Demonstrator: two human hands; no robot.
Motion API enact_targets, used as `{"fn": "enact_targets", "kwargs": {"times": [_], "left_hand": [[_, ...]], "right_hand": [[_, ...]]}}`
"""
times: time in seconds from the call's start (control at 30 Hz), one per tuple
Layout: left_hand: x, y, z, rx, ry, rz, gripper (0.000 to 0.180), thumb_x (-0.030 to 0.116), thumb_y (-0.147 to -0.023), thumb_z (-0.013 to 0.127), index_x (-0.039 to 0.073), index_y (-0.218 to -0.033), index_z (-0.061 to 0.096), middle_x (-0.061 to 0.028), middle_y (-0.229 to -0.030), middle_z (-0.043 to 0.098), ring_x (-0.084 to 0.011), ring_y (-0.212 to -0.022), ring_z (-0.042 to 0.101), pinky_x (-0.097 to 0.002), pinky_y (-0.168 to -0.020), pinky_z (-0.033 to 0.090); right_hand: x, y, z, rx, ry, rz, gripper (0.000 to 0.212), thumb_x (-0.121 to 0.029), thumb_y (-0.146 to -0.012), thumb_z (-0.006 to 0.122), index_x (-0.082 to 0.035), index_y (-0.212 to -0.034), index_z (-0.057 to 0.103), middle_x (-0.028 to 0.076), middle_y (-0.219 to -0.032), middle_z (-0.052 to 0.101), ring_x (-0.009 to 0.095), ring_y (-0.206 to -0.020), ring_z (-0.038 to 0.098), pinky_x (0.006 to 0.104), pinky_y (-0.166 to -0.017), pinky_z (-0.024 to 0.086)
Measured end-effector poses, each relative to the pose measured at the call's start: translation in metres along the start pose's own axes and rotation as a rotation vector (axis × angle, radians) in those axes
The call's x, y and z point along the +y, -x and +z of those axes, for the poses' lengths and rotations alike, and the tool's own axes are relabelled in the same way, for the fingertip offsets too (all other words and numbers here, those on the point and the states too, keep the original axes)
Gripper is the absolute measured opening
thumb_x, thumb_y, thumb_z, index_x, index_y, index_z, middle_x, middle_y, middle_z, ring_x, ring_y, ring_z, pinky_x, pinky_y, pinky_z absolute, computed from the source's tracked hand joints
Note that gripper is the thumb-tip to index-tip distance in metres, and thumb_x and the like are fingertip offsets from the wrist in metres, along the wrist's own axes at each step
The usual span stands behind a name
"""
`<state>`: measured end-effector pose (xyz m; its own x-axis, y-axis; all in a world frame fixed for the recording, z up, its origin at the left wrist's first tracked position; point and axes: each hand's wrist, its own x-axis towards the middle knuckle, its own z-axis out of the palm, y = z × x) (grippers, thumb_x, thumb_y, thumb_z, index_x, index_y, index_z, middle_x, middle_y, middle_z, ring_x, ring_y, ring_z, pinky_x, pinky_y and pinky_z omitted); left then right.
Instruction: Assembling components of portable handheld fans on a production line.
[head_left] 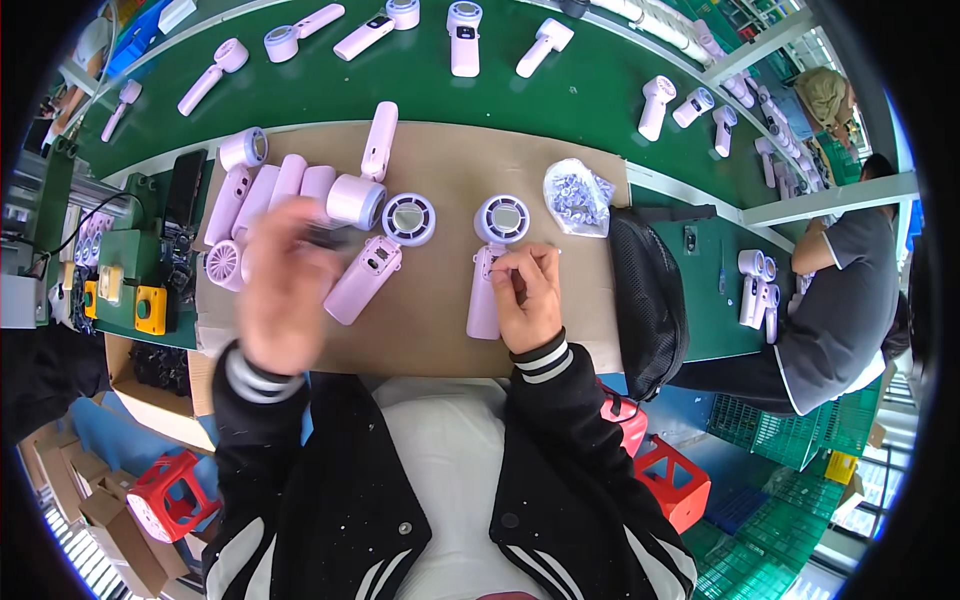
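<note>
My right hand (pixel 530 305) is closed in a pinch over the upper handle of a pink handheld fan (pixel 482 310), which lies head up on the brown sheet. Whatever sits between those fingertips, if anything, is too small to make out. To the left lies another pink handheld fan (pixel 362 282), tilted, with a dark slot near its neck. My left hand (pixel 285 290) is smeared by motion above a cluster of fans, a small dark blur near its fingertips. Among that cluster, one fan head (pixel 355 202) faces sideways.
A plastic bag of small bluish parts (pixel 580 198) lies at the back right, near a black mesh bag (pixel 645 300). Several fans stand or lie on the green conveyor (pixel 400 95) beyond. On the left are yellow button boxes (pixel 150 310). A person (pixel 845 290) sits at the right.
</note>
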<state>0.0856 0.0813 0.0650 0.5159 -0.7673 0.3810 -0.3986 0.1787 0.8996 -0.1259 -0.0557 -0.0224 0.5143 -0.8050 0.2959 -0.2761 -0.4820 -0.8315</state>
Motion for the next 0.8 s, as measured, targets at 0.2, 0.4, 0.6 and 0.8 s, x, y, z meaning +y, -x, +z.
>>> {"fn": "enact_targets", "kwargs": {"times": [0.2, 0.4, 0.6, 0.8], "left_hand": [[-0.035, 0.011, 0.080, -0.298, 0.474, -0.250, 0.039, -0.010, -0.086, 0.053, 0.002, -0.123, 0.053, -0.0095, -0.111, 0.054, -0.0168, -0.097, 0.053, -0.0268, -0.083, 0.045], [-0.042, 0.000, 0.101, -0.348, 0.351, -0.269, 0.037, -0.008, -0.086, 0.055, 0.006, -0.120, 0.058, -0.0069, -0.103, 0.058, -0.0157, -0.087, 0.056, -0.0259, -0.076, 0.047], [-0.037, 0.000, 0.117, -0.230, -0.075, -0.017, 0.034, -0.002, -0.085, 0.058, 0.008, -0.117, 0.058, -0.0074, -0.098, 0.059, -0.0200, -0.074, 0.059, -0.0283, -0.065, 0.049], [-0.036, 0.015, 0.122, -0.209, -0.393, -0.087, 0.028, 0.004, -0.083, 0.061, 0.007, -0.111, 0.058, -0.0104, -0.095, 0.060, -0.0260, -0.071, 0.061, -0.0339, -0.062, 0.049]], "right_hand": [[-0.009, -0.006, 0.002, 0.028, -0.096, 0.102, 0.016, 0.005, -0.081, 0.060, -0.005, -0.094, 0.061, 0.007, -0.100, 0.050, 0.014, -0.072, 0.046, 0.0243, -0.064, 0.041], [-0.004, -0.012, -0.011, -0.012, -0.431, 0.152, 0.011, 0.002, -0.082, 0.062, -0.003, -0.092, 0.060, 0.006, -0.088, 0.056, 0.013, -0.067, 0.048, 0.0246, -0.061, 0.042], [0.004, -0.014, -0.022, -0.146, -0.252, 0.208, 0.006, -0.001, -0.085, 0.063, -0.003, -0.089, 0.059, 0.002, -0.070, 0.057, 0.011, -0.062, 0.047, 0.0233, -0.059, 0.040], [0.011, -0.008, -0.019, -0.061, -0.348, 0.255, 0.002, -0.003, -0.088, 0.061, -0.002, -0.088, 0.059, 0.001, -0.068, 0.056, 0.010, -0.060, 0.045, 0.0238, -0.058, 0.040]]}}
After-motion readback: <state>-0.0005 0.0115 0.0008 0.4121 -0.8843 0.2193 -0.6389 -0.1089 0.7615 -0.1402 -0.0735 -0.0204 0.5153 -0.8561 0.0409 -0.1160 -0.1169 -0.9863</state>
